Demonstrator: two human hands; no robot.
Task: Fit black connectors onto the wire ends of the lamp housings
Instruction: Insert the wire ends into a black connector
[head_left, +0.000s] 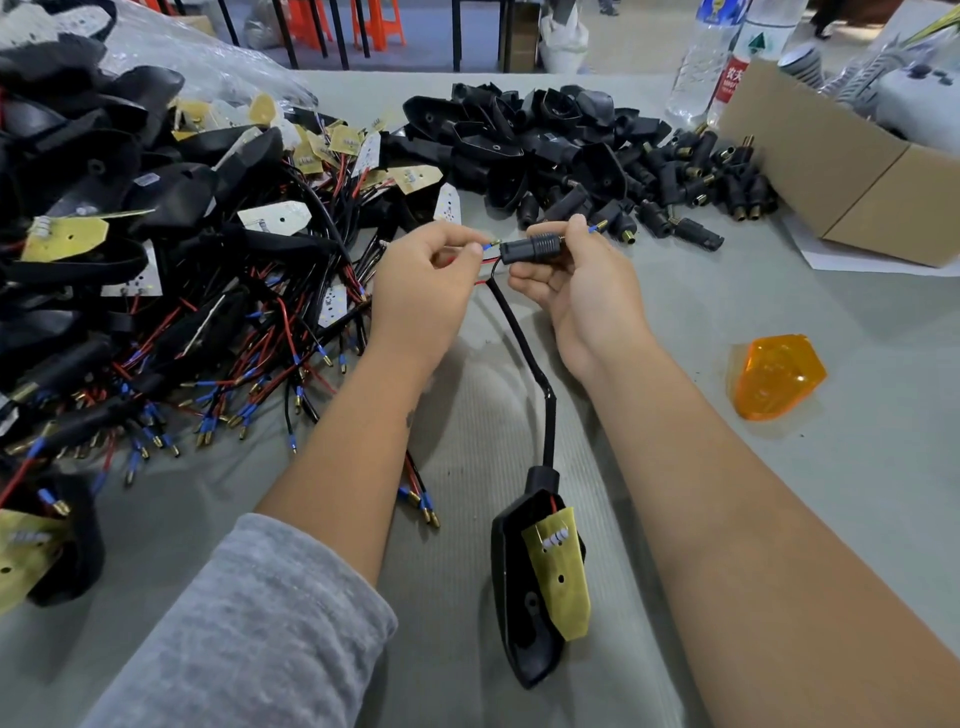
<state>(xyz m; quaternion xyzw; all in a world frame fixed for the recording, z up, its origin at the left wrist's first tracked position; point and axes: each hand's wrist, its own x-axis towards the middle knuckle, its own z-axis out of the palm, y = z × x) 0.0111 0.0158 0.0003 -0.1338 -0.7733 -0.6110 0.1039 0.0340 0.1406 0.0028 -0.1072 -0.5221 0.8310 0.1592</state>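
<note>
Black connector (531, 248): pinched by right hand (582, 291) above the bench (779, 493); judged light, rigid, ribbed for grip | Wire end (488, 246): blue-sleeved, pinched by left hand (423, 288) at the connector mouth; judged thin, bendable, best held just behind the tip | Lamp housing (524, 587): laid near, joined by black cable (524, 348).

I see a black connector (531, 248) held level above the table, blue-tipped wire end (488, 246) at its left mouth, black cable (524, 343) trailing to the housing (530, 587) lying near me.
</note>
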